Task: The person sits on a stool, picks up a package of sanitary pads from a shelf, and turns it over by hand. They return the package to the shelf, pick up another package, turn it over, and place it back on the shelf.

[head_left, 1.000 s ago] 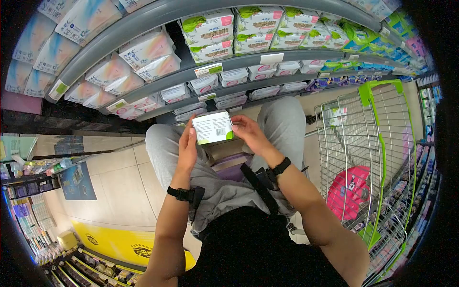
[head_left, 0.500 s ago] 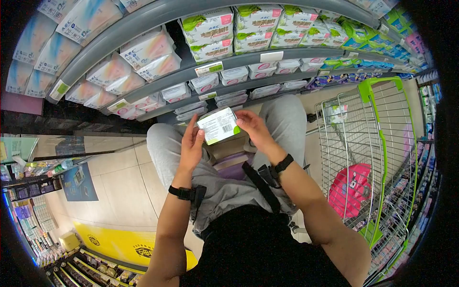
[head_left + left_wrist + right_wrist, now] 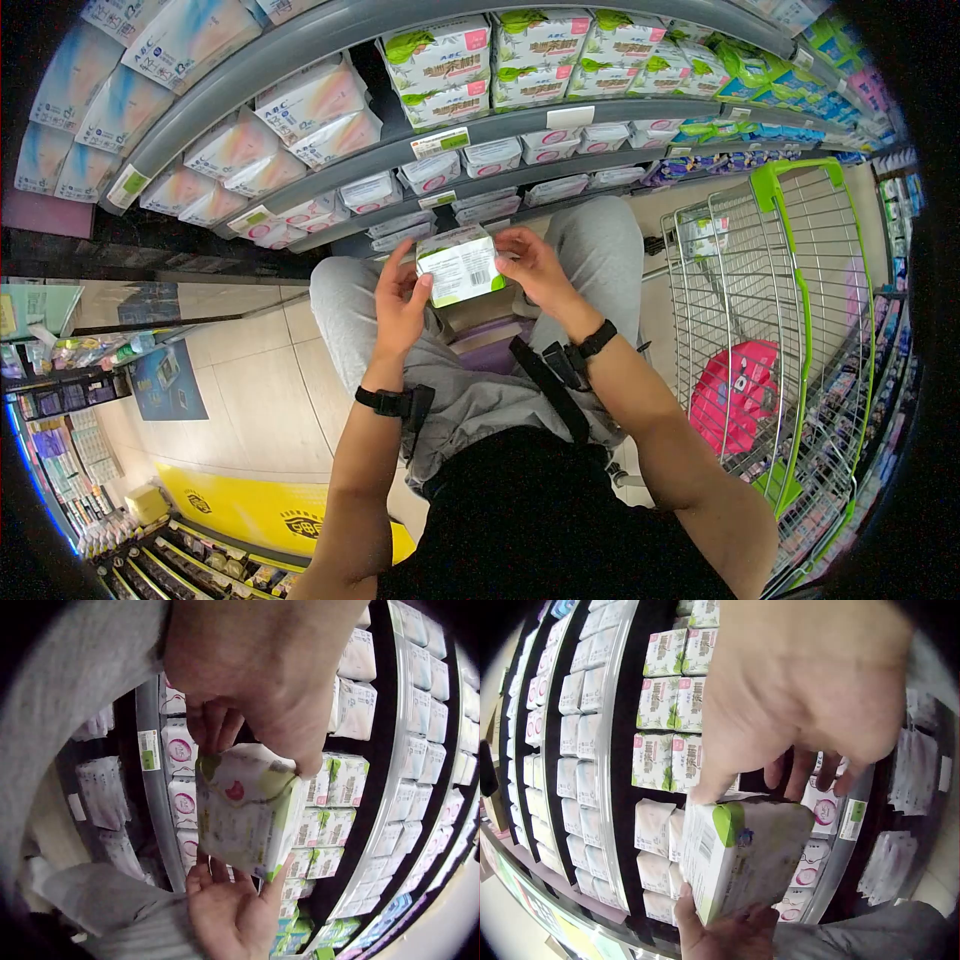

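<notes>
Now the white-and-green pack [image 3: 462, 274] sits tipped, another face showing above the barcode panel, which alone faced up a second ago. Left hand [image 3: 401, 308] and right hand [image 3: 537, 272] grip opposite ends between the knees [image 3: 603, 245], suggesting turning, not placing.

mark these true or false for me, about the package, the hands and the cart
1. The left hand and right hand both hold the package. True.
2. The package is purple all over. False: it is mostly white, with green corners.
3. The cart stands to the person's right. True.
4. The cart's trim is red. False: it is green.
5. A pink item shows through the cart's wires. True.
</notes>
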A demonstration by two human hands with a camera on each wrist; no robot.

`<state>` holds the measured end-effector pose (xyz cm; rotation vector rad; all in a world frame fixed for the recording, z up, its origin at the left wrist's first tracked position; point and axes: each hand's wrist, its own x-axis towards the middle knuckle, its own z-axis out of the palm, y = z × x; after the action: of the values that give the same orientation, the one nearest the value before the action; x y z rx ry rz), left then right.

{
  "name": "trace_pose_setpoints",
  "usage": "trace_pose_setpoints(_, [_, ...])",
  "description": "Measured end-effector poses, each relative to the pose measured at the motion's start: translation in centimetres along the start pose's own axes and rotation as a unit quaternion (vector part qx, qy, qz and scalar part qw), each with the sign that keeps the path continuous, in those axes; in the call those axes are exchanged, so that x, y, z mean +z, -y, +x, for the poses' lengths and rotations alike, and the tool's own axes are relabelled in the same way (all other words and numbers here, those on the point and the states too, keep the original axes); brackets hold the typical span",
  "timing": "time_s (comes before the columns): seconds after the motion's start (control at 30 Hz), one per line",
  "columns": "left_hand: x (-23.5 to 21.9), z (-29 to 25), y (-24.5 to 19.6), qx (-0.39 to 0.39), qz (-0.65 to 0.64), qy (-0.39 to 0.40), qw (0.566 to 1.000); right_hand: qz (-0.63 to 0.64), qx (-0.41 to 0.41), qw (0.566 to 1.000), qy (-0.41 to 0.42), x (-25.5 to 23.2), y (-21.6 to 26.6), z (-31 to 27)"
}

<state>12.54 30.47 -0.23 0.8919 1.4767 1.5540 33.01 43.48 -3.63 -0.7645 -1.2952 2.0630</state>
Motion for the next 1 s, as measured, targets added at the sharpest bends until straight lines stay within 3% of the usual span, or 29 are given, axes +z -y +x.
trace_pose_setpoints(0.07, [-0.2,0.0,0.6,0.045,-0.012,-0.007,0.999,-0.011,-0.034,0.999,0.033,-0.1,-0.2,0.0])
trace_pose_setpoints(0.1, [0.1,0.0,0.2,0.077,0.009,-0.007,0.997,0.122,0.034,0.991,0.037,0.5,0.9,-0.2])
trace_pose_setpoints(0.17, [0.8,-0.2,-0.4,0.140,0.049,-0.005,0.989,0.376,0.165,0.911,0.044,1.3,3.0,-0.8])
trace_pose_setpoints(0.4, [1.6,-0.4,-1.7,0.055,0.021,0.073,0.996,0.200,0.134,0.970,0.033,0.3,1.8,-0.2])
trace_pose_setpoints(0.47, [1.7,-0.3,-1.1,0.011,-0.031,0.044,0.998,0.155,0.093,0.982,0.051,0.8,2.0,-0.3])
trace_pose_setpoints(0.6, [0.6,0.2,-0.6,-0.103,-0.089,0.067,0.988,0.215,0.067,0.971,0.074,1.4,2.5,-0.6])
trace_pose_setpoints(0.67, [0.5,0.2,-0.7,-0.087,-0.109,0.081,0.987,0.295,0.080,0.947,0.094,0.9,2.1,-0.3])
trace_pose_setpoints(0.77, [0.5,0.1,-0.6,-0.071,-0.116,0.097,0.986,0.244,0.078,0.964,0.066,0.7,1.3,-0.4])
trace_pose_setpoints(1.0, [0.2,0.0,-0.2,-0.046,-0.102,0.089,0.990,0.154,0.018,0.981,0.119,0.5,1.2,-0.3])
